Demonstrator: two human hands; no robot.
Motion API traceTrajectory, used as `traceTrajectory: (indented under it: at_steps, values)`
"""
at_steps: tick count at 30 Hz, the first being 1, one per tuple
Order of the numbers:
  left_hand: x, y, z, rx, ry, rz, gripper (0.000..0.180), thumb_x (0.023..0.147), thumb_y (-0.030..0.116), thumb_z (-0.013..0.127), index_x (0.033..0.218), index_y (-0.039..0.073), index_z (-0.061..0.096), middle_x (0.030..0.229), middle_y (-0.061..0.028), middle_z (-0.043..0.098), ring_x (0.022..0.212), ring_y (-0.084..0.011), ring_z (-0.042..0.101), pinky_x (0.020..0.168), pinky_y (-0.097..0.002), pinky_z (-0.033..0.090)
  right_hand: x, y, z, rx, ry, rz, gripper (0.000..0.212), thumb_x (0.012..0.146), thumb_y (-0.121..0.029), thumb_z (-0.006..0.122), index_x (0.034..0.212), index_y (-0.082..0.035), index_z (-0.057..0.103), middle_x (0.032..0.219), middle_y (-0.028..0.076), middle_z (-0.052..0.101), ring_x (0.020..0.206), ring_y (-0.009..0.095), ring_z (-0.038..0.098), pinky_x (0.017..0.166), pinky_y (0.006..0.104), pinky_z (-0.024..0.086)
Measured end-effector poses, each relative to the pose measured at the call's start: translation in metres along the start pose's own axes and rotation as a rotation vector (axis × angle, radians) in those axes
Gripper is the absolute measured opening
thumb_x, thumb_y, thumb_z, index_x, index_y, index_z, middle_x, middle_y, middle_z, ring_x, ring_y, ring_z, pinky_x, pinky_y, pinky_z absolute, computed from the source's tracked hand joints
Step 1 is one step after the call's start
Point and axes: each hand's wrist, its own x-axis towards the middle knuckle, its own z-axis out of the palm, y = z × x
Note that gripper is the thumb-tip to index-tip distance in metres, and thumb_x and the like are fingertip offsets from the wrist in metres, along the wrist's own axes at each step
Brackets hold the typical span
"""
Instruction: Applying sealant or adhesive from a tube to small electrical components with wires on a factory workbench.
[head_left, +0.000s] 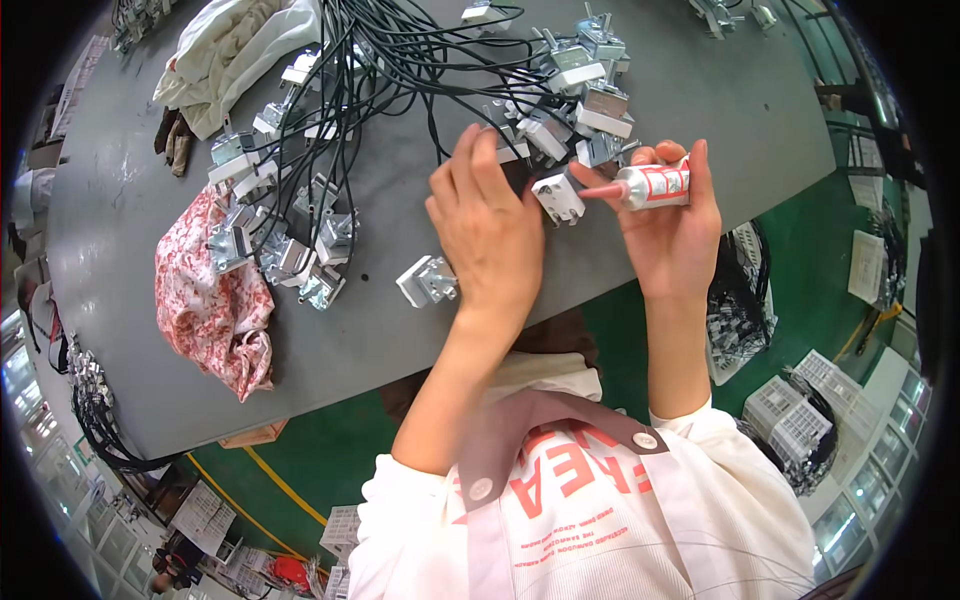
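Note:
My right hand [672, 235] grips a small white-and-red squeeze tube [660, 186] with a pink nozzle. The nozzle points left, its tip close to a white block-shaped part with metal fittings [558, 199]. That part sits at the fingertips of my left hand [487, 225], which is curled around it, back of the hand upward; the far side of the grip is hidden. Just left of that wrist, another white-and-metal part [428, 281] lies loose on the grey table [385, 340]. Several similar parts on black cables [590, 85] crowd the table beyond my hands.
A thick bundle of black cables [385, 45] spreads from the far edge, with more parts [290, 255] on the left. A red-and-white cloth [215, 300] and a cream cloth [240, 45] lie at the left. Right of the table, boxes of parts [790, 420] stand on the green floor.

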Motion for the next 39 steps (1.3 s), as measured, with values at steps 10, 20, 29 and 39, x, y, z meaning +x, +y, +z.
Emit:
traceTrajectory:
  at_steps: [10, 20, 29, 39]
  values:
    - [-0.015, -0.046, -0.059, -0.200, -0.230, 0.171, 0.051, 0.058, -0.007, 0.066, 0.104, 0.003, 0.047, 0.097, -0.0108, 0.054, 0.087, -0.0296, 0.050, 0.076, -0.0377, 0.041, 0.004, -0.004, -0.005, 0.073, 0.037, 0.040, 0.034, 0.095, -0.032, 0.039, 0.089, -0.004, 0.057, 0.082, 0.010, 0.058, 0.071, 0.028, 0.063, 0.095, 0.0629, 0.035]
    - [-0.018, -0.039, -0.058, -1.235, 0.165, -0.486, 0.040, 0.085, 0.028, 0.063, 0.109, -0.003, 0.053, 0.089, -0.0058, 0.060, 0.078, -0.0110, 0.057, 0.069, -0.0226, 0.045, 0.004, -0.023, 0.011, -0.450, -0.127, -0.300, 0.043, 0.096, -0.040, 0.035, 0.088, -0.004, 0.057, 0.082, 0.009, 0.047, 0.076, 0.018, 0.050, 0.053, 0.0304, 0.049]
    - [0.008, -0.047, -0.069, -1.224, -0.113, -0.842, 0.060, 0.091, 0.057, 0.035, 0.082, 0.001, 0.056, 0.067, -0.0002, 0.052, 0.058, -0.0058, 0.036, 0.055, -0.0207, 0.029, 0.085, -0.022, 0.056, -0.846, -0.798, -0.449, 0.063, 0.091, -0.057, 0.024, 0.094, -0.004, 0.058, 0.084, 0.016, 0.060, 0.081, 0.023, 0.056, 0.074, 0.0300, 0.043]
    - [0.016, -0.052, -0.068, -1.279, -0.216, -0.947, 0.061, 0.091, 0.059, 0.029, 0.076, 0.005, 0.052, 0.070, -0.0016, 0.052, 0.064, -0.0082, 0.043, 0.059, -0.0211, 0.035, 0.112, -0.007, 0.086, -1.059, -0.921, -0.414, 0.063, 0.091, -0.056, 0.026, 0.090, -0.002, 0.059, 0.078, 0.017, 0.063, 0.075, 0.026, 0.061, 0.071, 0.0355, 0.049]
